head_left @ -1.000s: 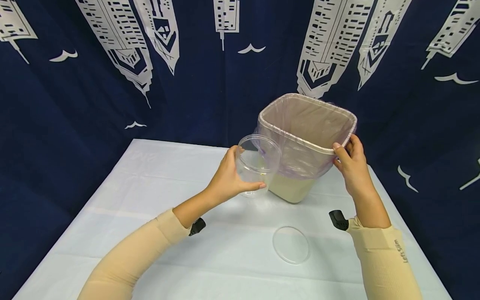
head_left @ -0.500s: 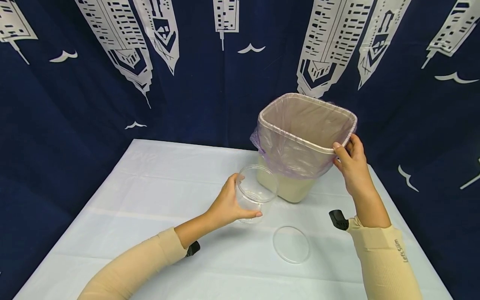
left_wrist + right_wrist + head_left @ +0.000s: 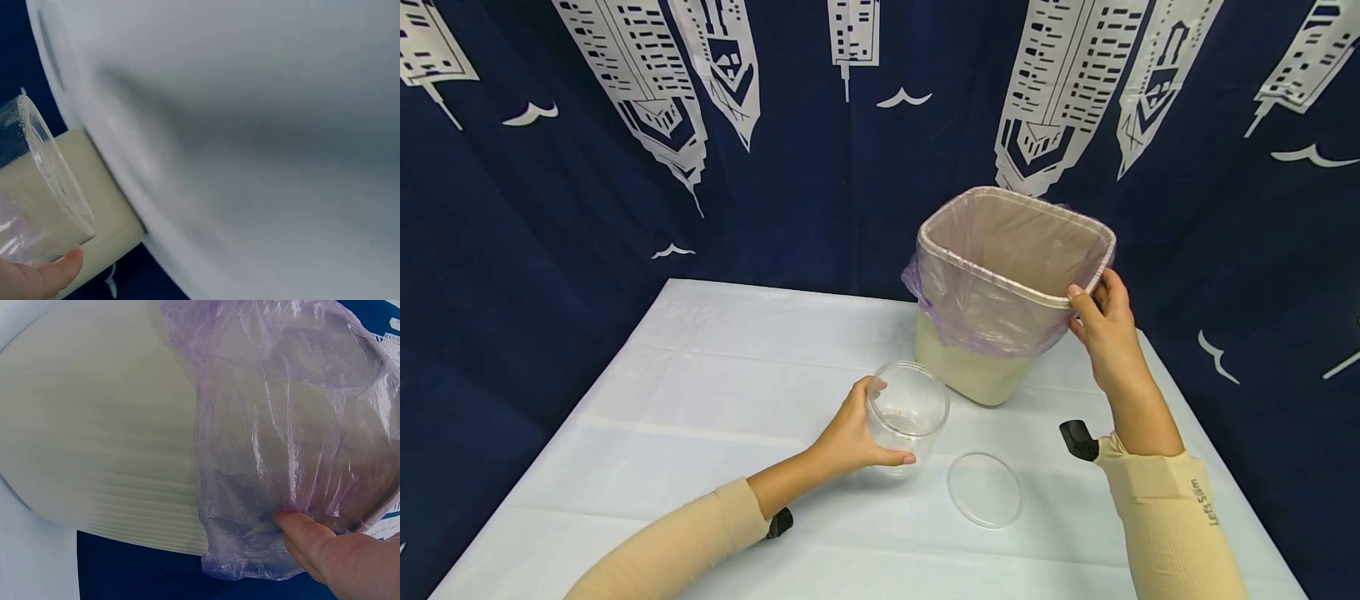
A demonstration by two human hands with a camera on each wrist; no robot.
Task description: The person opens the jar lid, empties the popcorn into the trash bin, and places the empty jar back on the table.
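My left hand point(image 3: 852, 435) grips a clear round plastic container point(image 3: 910, 408) around its side, low over the table in front of the bin; the container looks see-through with nothing visible in it. In the left wrist view the thumb presses the wall of the clear container point(image 3: 47, 187). My right hand point(image 3: 1107, 337) pinches the near right corner of the rim of a cream trash bin point(image 3: 973, 375). A thin purple bag point(image 3: 992, 312) lines the bin and folds down over its outside. In the right wrist view the fingers lie against the purple bag point(image 3: 269, 437).
A clear round lid or ring point(image 3: 984, 491) lies flat on the white-covered table point(image 3: 700, 375), right of the container. A dark blue curtain point(image 3: 805, 192) with white building prints hangs behind the table and at both sides.
My left hand has drawn the clear container down and toward me, from beside the bin's rim to low over the table. My right hand keeps its hold on the rim.
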